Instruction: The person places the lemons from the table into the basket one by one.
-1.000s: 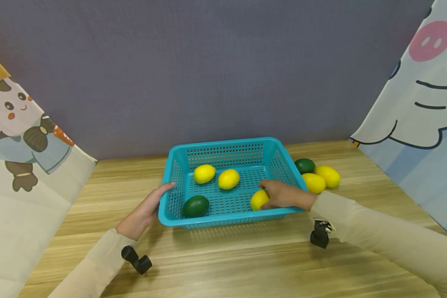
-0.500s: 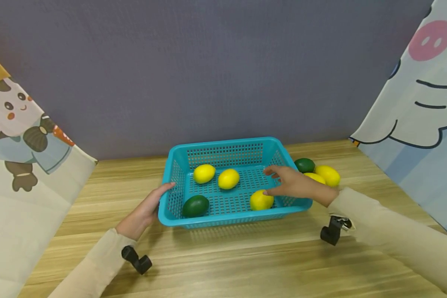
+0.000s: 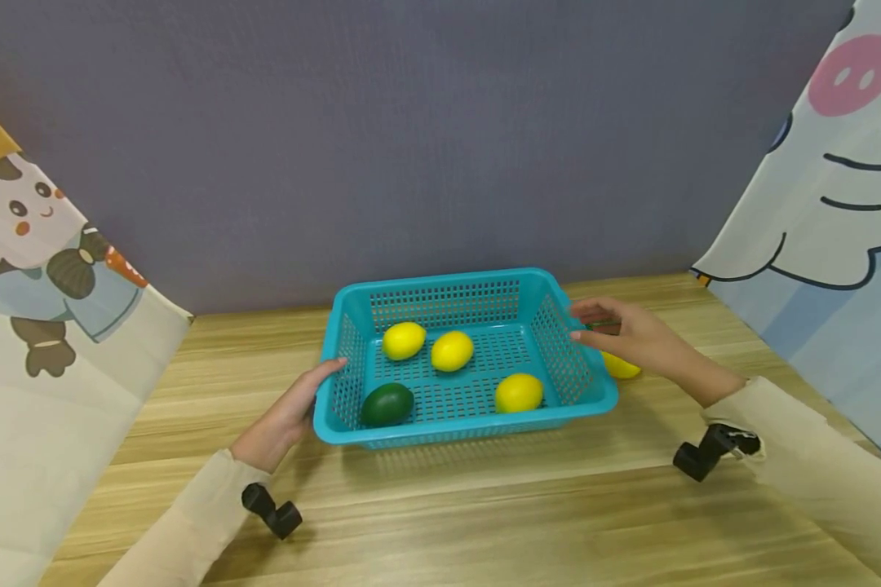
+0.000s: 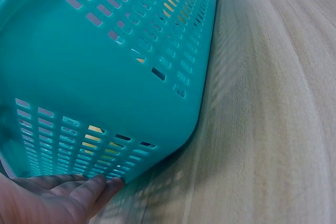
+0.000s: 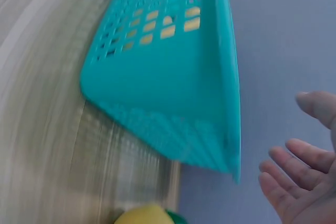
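Note:
A turquoise plastic basket with slotted walls stands on the wooden table. My left hand holds its left end, thumb over the rim and fingers against the outer wall in the left wrist view. My right hand hovers by the right rim, fingers spread and holding nothing; the right wrist view shows it apart from the basket. Inside lie a lemon at the back left, another lemon near the middle, a third lemon at the front right, and a dark green oval fruit at the front left.
Outside the basket's right end a yellow lemon shows beneath my right hand, which hides most of the fruit there. A grey wall rises behind the table. Printed cloths hang at both sides.
My right hand has let go of the front right lemon, lifted out of the basket and moved right past its rim. The lemon stays inside. My left hand has kept its place.

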Motion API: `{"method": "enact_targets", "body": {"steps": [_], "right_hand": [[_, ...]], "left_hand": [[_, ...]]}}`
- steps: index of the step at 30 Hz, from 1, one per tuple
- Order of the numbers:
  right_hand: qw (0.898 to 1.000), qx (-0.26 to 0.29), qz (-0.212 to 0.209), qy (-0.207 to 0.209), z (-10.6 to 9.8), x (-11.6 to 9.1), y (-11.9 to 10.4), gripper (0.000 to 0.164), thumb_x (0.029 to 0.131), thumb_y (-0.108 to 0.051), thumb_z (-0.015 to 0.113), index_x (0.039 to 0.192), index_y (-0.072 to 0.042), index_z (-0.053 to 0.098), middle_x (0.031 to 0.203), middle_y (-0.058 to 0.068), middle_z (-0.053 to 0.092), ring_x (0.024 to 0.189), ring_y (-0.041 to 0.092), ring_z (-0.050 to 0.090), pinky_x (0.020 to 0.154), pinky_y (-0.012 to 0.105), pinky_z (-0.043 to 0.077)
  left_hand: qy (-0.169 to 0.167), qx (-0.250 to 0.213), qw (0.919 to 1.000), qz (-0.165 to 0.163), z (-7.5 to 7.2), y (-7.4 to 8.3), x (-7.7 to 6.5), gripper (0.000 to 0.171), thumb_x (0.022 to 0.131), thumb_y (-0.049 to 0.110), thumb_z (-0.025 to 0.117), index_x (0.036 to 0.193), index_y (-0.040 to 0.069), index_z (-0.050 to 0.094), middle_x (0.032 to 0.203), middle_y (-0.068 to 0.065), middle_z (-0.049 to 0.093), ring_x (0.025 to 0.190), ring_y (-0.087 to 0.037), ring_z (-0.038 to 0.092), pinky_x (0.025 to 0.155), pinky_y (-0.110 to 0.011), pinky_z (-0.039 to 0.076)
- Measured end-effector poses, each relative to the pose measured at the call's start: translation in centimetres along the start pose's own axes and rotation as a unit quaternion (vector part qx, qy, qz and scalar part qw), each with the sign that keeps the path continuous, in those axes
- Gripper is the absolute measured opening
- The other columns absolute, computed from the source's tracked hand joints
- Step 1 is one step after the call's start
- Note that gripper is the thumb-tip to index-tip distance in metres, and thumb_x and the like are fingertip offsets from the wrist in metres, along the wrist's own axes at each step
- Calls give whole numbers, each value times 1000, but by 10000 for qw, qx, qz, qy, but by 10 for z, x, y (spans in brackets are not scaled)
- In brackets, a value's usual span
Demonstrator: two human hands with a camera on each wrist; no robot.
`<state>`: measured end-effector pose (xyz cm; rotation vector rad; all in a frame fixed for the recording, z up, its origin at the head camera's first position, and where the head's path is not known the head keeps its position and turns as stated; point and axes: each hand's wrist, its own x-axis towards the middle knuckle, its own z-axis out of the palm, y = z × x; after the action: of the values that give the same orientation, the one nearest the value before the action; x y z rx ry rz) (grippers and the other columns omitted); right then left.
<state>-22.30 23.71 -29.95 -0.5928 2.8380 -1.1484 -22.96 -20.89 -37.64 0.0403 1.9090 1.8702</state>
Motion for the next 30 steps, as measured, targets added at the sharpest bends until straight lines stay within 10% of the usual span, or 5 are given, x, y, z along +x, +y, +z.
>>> {"method": "enact_targets", "body": {"steps": [14, 30], "right_hand": [[9927, -156, 737, 946, -21, -13, 49, 52, 96, -34, 54, 129, 6, 47, 128, 28, 51, 114, 44, 50, 91, 58, 43], [9827, -540, 1659, 620, -30, -13, 108, 68, 96, -40, 49, 134, 15, 33, 135, 38, 33, 119, 54, 36, 95, 63, 36]], "left_hand": [[-8, 36, 10000, 12, 0, 0, -1, 68, 97, 39, 32, 149, 2, 10, 143, -31, 30, 118, -31, 49, 95, -45, 46], [-65, -9, 10000, 55, 1, 0, -1, 68, 98, 39, 33, 149, 2, 9, 143, -31, 29, 119, -32, 49, 95, -45, 46]]}}
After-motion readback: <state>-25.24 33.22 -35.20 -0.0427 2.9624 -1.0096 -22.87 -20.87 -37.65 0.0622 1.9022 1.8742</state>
